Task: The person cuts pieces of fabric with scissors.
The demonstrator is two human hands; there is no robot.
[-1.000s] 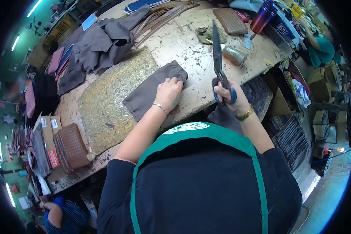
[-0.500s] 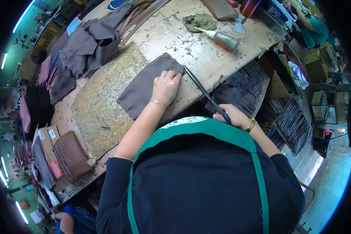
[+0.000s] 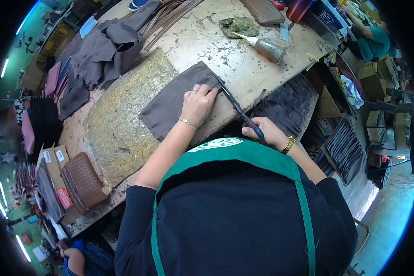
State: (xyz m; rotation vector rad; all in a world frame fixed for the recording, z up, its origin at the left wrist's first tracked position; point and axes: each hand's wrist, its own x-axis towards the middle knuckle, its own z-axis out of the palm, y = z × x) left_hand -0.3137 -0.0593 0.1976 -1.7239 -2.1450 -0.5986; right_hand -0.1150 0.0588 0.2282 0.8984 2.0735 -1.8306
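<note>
My left hand presses on the right part of a dark grey-brown fabric piece, fingers together near its edge. The fabric lies flat, partly over a glossy, mottled yellow-brown sheet. In my right hand are long dark scissors, their handles in my fingers. The blades reach up and left along the fabric's right edge, just beyond my left fingertips. Whether the blades are parted is too small to tell.
On the worktable stand a glue bottle, a crusted pad, crumpled fabric and a woven brown bag. Dark strips lie beyond the right edge. Other people are at upper right and lower left.
My right hand and the scissors have moved slightly up and left, the blades now further along the fabric's edge. The fabric and my left hand have shifted slightly right in view.
</note>
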